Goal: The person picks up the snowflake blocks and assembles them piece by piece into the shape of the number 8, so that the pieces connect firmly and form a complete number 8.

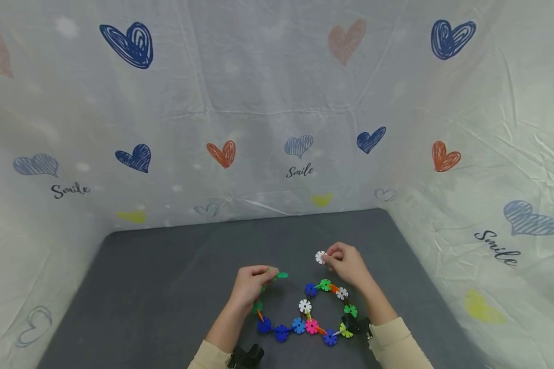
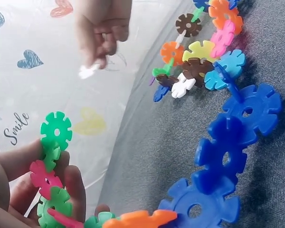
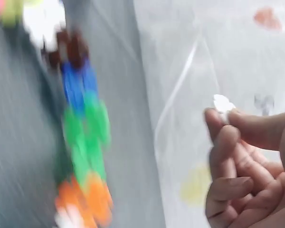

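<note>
A chain of notched plastic snowflake discs lies on the table, its right part forming a ring with a white disc [image 1: 304, 306] and a pink disc [image 1: 311, 326]. My left hand [image 1: 251, 284] holds the raised left end of this chain, where a green disc [image 2: 56, 131] sticks out past the thumb and a pink disc [image 2: 46, 179] sits between the fingers. Above the ring, my right hand [image 1: 346, 262] pinches a loose white disc [image 3: 223, 103] between thumb and fingertip. The two hands are apart, the right one farther back.
Blue discs [image 2: 194, 209] run along the chain's near side on the dark grey table [image 1: 166, 287]. A white cloth printed with hearts [image 1: 221, 154] hangs behind and at both sides. Dark wrist cameras [image 1: 246, 356] sit at both forearms, the right one overlapping the ring.
</note>
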`<state>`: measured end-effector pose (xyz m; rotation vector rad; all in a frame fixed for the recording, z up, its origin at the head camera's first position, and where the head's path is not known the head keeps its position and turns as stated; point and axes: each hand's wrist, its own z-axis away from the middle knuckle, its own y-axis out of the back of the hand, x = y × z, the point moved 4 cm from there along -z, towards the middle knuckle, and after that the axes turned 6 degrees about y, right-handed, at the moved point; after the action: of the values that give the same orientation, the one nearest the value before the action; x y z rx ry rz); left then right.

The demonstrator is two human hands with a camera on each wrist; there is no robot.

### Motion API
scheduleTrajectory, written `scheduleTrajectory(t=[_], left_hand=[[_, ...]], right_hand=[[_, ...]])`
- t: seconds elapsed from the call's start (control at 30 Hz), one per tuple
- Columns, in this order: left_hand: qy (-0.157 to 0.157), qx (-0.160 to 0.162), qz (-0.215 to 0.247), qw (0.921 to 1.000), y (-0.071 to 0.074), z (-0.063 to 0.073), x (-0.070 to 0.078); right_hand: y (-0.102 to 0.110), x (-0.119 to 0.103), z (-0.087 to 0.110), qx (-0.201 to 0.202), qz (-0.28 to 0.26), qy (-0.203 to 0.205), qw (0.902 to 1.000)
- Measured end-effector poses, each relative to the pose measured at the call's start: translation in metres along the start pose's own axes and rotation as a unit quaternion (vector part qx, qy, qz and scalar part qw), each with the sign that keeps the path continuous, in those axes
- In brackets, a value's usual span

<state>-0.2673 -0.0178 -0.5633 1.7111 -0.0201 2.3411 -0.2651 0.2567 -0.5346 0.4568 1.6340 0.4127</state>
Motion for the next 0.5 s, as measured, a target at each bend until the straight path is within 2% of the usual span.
scheduleTrajectory(t=[0.13, 0.27, 0.4, 0.5], left_hand=[[0.012, 0.015, 0.000, 0.9998, 0.000, 0.000, -0.003], [0.015, 0.031, -0.004, 0.9994, 0.000, 0.000, -0.005], [0.010, 0.036, -0.004, 0.9993, 0.000, 0.000, -0.004], [0.007, 0.032, -0.002, 0.9995, 0.000, 0.001, -0.002]], right_hand=[[-0.030, -0.018, 0.018, -0.001, -0.046, 0.031, 0.9985], [-0.056, -0.024, 0.033, -0.001, -0.070, 0.045, 0.9965], [-0.065, -0.025, 0.037, 0.022, -0.087, 0.048, 0.9948], [-0.066, -0.025, 0.036, 0.024, -0.095, 0.041, 0.9943]])
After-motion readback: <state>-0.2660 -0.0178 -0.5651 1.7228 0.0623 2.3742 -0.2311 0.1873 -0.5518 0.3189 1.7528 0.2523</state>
